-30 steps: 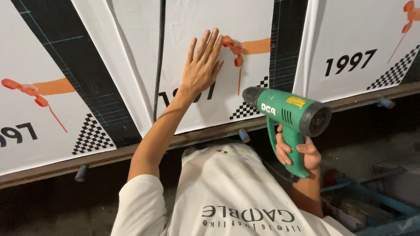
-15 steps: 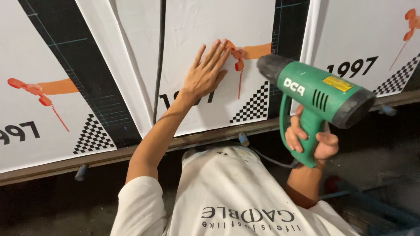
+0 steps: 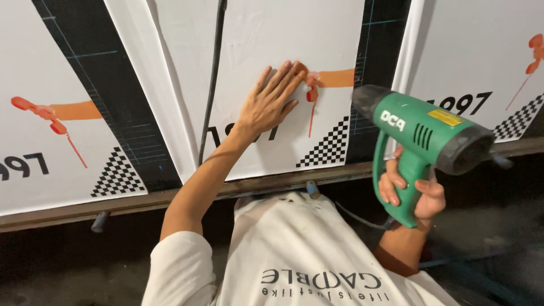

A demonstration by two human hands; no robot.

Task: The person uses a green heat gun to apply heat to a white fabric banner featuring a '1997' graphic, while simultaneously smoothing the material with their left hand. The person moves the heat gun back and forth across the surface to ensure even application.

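My left hand lies flat, fingers spread, on a white printed sheet stuck to the middle panel; the fingertips touch an orange and red graphic. My right hand grips the handle of a green heat gun. The gun's dark nozzle points left at the sheet's right edge, close to a black-and-white chequered patch.
Matching printed sheets cover the panel at left and at right, with dark grid-marked strips between them. A wooden rail runs under the panels. My white shirt fills the bottom middle. A cable hangs down.
The heat gun has swung up and leftward toward the sheet, its nozzle now near the sheet's right edge. My left hand has slid slightly down and right over the sheet.
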